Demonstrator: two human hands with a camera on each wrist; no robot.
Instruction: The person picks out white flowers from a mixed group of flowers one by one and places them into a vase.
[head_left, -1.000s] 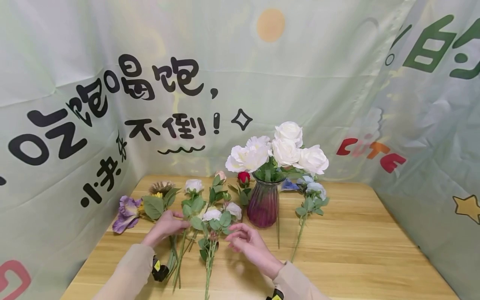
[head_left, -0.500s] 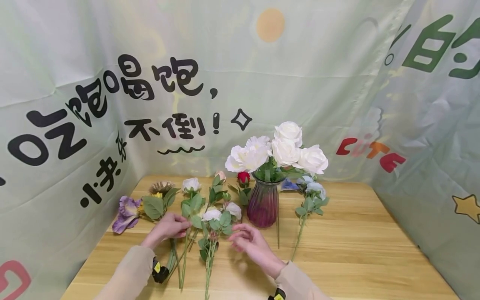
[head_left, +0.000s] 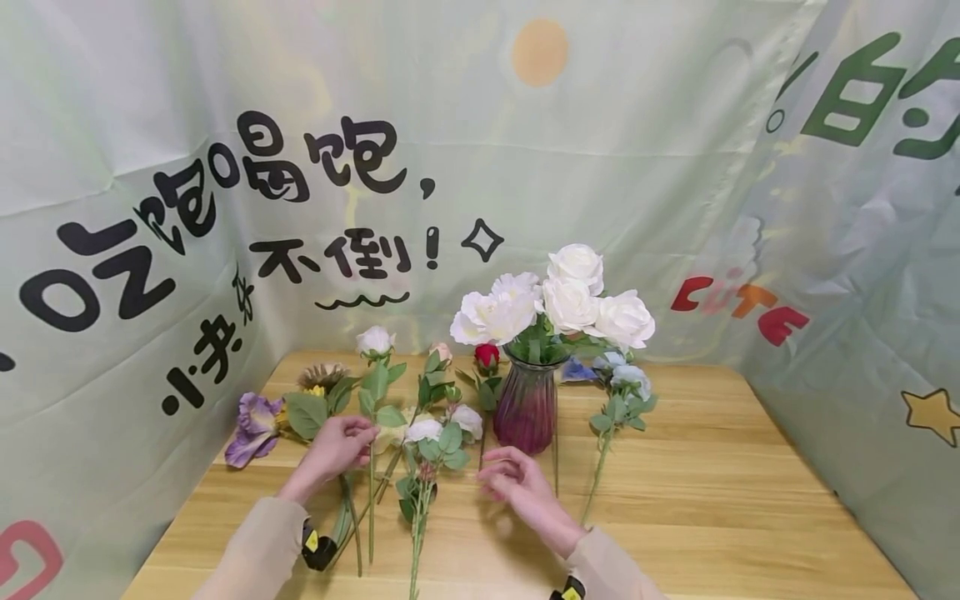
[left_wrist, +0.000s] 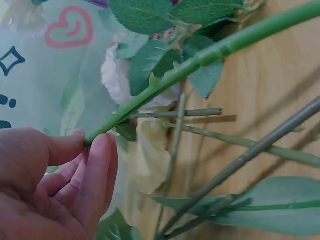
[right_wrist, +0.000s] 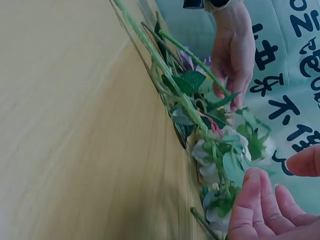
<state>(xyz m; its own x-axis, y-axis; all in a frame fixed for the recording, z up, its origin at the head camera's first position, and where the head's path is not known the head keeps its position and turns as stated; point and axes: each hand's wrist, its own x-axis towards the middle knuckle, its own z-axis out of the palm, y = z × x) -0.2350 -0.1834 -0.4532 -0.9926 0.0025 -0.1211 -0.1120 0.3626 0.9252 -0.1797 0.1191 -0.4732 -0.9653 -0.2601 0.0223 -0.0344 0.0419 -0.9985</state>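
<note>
A person's left hand (head_left: 337,450) pinches a white rose (head_left: 375,340) by its stem (head_left: 372,508) over the crowded left of the desk (head_left: 712,492), while the right hand (head_left: 521,493), fingers loosely bent, holds nothing before the ribbed purple vase (head_left: 525,408). A steady pinch should keep the rose's leaves (head_left: 375,382) from snagging neighboring blooms (head_left: 423,430); more room lies toward the desk's right edge.

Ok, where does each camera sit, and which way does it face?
Head: on the head, facing forward and down at table and vase; left hand, right hand and sleeves show.
Left wrist: on that wrist, facing the left hand as it pinches a green stem; no other hand shows.
Right wrist: on that wrist, looking past the right hand across the table toward the left hand.
Shared: head and right-wrist views both show both hands.
</note>
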